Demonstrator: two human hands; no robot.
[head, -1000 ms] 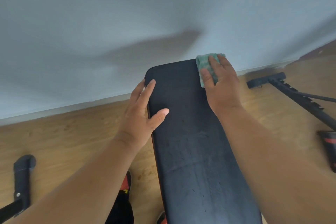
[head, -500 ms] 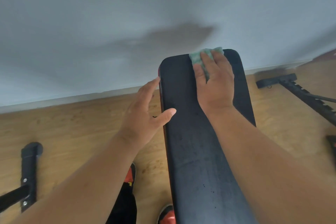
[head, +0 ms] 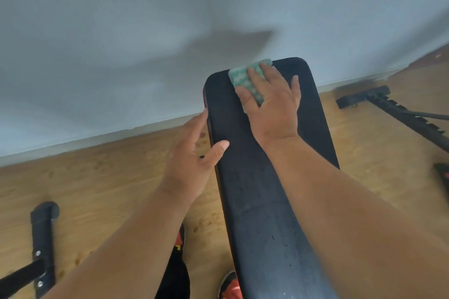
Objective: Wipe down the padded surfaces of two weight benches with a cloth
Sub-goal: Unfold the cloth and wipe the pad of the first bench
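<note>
At the far end of the black bench pad (head: 264, 177), upper centre of the frame, the right hand (head: 269, 102) pressed a green cloth (head: 245, 80) flat under spread fingers. Left hand (head: 192, 160), open and empty, rested against the pad's left edge. Wiping of this bench appeared under way; next, likely, a pass across the remaining top end, keeping even pressure.
</note>
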